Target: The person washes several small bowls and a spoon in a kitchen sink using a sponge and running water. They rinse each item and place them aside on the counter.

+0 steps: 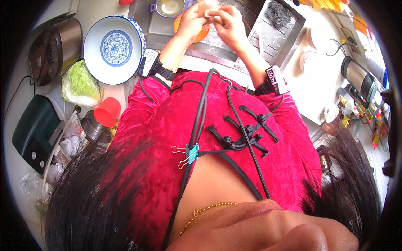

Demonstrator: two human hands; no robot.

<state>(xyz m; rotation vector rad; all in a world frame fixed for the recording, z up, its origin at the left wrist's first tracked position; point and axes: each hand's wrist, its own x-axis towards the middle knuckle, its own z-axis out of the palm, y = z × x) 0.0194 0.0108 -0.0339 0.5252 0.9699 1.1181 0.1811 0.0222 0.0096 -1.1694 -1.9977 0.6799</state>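
Over the sink, my left hand [191, 22] and my right hand [228, 25] meet at the top edge of the view. Between their fingers is a small pale item [207, 13]; glare and the fingers hide what it is. An orange bowl [201, 35] sits under my left hand, partly covered by it. Just left of that hand stands a small purple-handled bowl [171, 8] with pale contents. The wet metal sink [160, 29] lies beneath both hands. To the right, a slotted steel drain tray [270, 44] carries a dark steel-wool scourer [278, 14].
At left are a large blue-and-white bowl [91, 51], a cut napa cabbage [80, 84], a red plastic cup [107, 112], a brown countertop appliance [56, 50] and a dark green appliance [37, 131]. On the right, a steel kettle-like vessel [358, 78] stands near several bottles. Cables hang before my chest.
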